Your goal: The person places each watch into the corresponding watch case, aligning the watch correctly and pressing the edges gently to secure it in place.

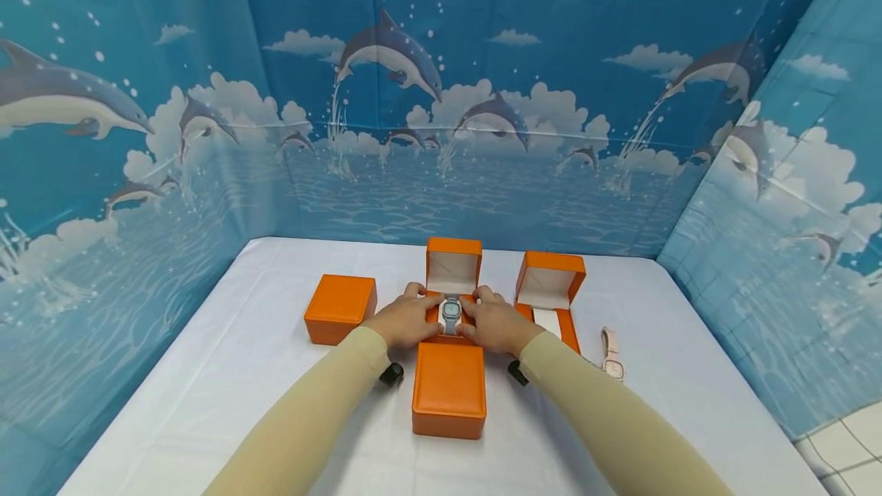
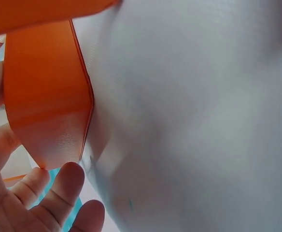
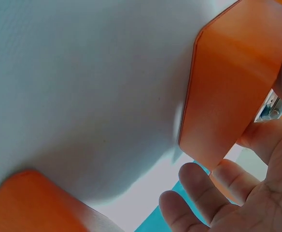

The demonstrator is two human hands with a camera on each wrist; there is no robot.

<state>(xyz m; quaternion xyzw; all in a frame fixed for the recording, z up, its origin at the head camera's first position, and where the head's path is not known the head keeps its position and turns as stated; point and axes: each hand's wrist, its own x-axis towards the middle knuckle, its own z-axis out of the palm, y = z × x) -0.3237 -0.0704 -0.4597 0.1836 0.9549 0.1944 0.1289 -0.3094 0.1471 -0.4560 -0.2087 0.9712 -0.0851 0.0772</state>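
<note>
A wristwatch (image 1: 451,311) with a squarish face and a grey-blue strap sits on a light cushion inside an open orange watch box (image 1: 455,245). From the left, my left hand (image 1: 404,318) reaches over the box's rim, thumb and index finger touching beside the watch. My right hand (image 1: 499,324) mirrors it from the other side. Both wrist views show the box's outer wall (image 2: 49,87), with loosely extended fingers (image 3: 204,193) beside its corner. How firmly the fingertips press is hidden by the rim in the wrist views.
A closed orange box (image 1: 449,381) stands just in front, and another closed box (image 1: 341,305) is at left. To the right, an open box (image 1: 551,259) holds a white cushion (image 1: 547,321). A pink-strapped watch (image 1: 611,358) lies on the white-covered table (image 1: 689,327).
</note>
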